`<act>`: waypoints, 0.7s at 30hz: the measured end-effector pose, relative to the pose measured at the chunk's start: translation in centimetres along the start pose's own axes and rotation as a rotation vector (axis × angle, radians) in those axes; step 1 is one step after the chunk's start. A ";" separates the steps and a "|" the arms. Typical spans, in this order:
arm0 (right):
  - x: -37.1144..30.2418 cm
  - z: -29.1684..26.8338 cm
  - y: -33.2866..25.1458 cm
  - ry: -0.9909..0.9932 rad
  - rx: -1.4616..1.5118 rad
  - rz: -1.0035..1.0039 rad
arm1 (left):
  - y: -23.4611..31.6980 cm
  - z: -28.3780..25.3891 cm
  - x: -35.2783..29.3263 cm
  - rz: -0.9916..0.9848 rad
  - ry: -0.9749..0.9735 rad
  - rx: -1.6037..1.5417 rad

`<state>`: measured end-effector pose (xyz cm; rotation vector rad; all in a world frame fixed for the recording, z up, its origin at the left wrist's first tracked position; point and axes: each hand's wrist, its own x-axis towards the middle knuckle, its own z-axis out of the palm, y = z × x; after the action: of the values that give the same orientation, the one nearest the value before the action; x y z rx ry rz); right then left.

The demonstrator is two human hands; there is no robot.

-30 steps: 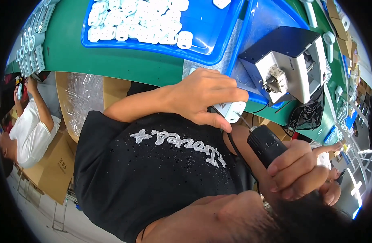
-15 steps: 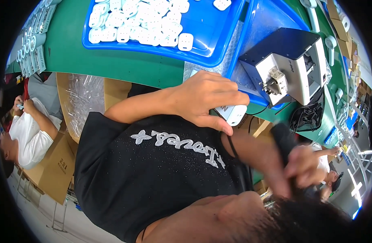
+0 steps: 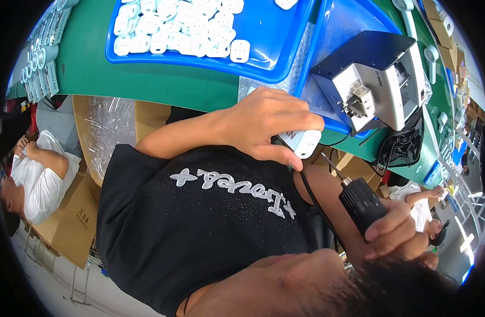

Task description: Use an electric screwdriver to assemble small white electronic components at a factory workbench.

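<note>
My left hand (image 3: 274, 124) is closed around a white box-shaped socket housing (image 3: 307, 143), thumb below and fingers over the top. Small dark slots show in its end face, which points to the right; the rest is mostly under my fingers. Lower right, my right hand (image 3: 393, 230) grips a black electric screwdriver (image 3: 362, 202). Its long thin bit (image 3: 333, 167) slants up and left toward the housing, with a gap between them. A black cable (image 3: 316, 203) runs beneath my left hand.
A blue tray (image 3: 195, 59) of white slotted parts (image 3: 189, 31) lies on the green table (image 3: 89, 63). Right of it stands a silver and black screw feeder (image 3: 372, 84) by a second blue tray (image 3: 345, 18). A carton (image 3: 147, 119) holds clear plastic. People in white sit either side.
The screwdriver, blurred before, has swung down and left, and its bit now points toward the housing. My left hand keeps its hold on the housing, nearly unmoved.
</note>
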<state>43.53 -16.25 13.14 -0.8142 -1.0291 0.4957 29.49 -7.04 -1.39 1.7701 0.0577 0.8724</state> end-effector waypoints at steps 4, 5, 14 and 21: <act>1.2 0.4 0.4 -0.117 0.072 0.037 | -0.2 0.0 0.1 0.001 0.009 -0.012; 1.5 0.5 0.5 -0.150 0.095 0.046 | -0.2 -0.1 0.2 0.006 0.000 -0.006; 1.1 1.8 0.4 -0.117 0.105 0.072 | 0.0 -0.2 0.0 0.010 -0.010 0.005; 1.2 0.8 0.2 -0.169 0.165 0.009 | -0.3 0.0 -0.1 0.033 -0.033 0.002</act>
<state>43.35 -15.05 13.87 -0.6387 -1.1239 0.6564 29.53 -7.00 -1.66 1.7917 0.0081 0.8666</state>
